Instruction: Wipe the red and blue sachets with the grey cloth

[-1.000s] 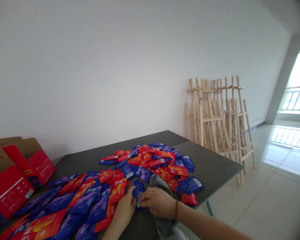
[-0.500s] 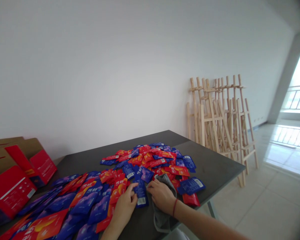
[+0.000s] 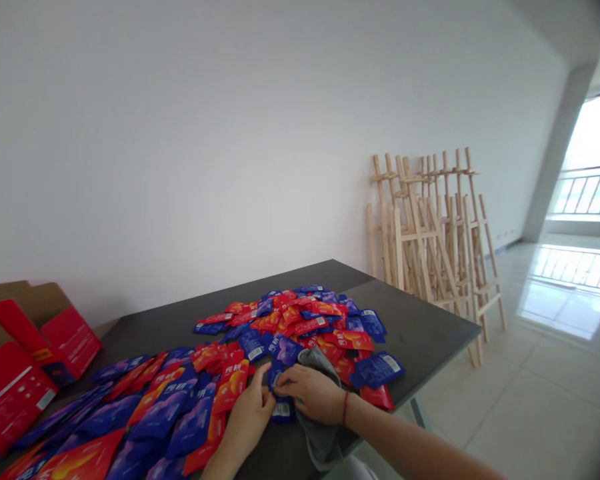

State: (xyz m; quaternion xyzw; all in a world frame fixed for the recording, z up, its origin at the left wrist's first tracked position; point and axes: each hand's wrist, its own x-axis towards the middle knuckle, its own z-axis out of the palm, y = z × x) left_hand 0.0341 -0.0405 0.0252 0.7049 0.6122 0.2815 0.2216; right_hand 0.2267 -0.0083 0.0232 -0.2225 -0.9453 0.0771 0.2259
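Note:
A blue packet [image 3: 282, 411] with a barcode lies flat on the dark table between my hands. My right hand [image 3: 314, 395] has a grey cloth [image 3: 320, 445] bunched in its fingers and rests over the packet's middle, fingertips pressed down on it. Part of the cloth hangs down toward the table's near edge. My left hand [image 3: 247, 417] is at the packet's left edge, index finger stretched out and thumb apart; its other fingers are partly hidden. Just beyond the hands is a heap of red and blue packets [image 3: 280, 320].
Overlapping red and blue packets [image 3: 170, 407] spread across the left of the table [image 3: 410, 320]. Open red cardboard boxes [image 3: 10, 393] stand at the far left. Several wooden easels [image 3: 430, 247] lean against the white wall on the right, beyond the table's edge.
My right hand has moved left with the cloth, from beside the blue packet to on top of it. My left hand stays by the packet. The view has turned slightly right.

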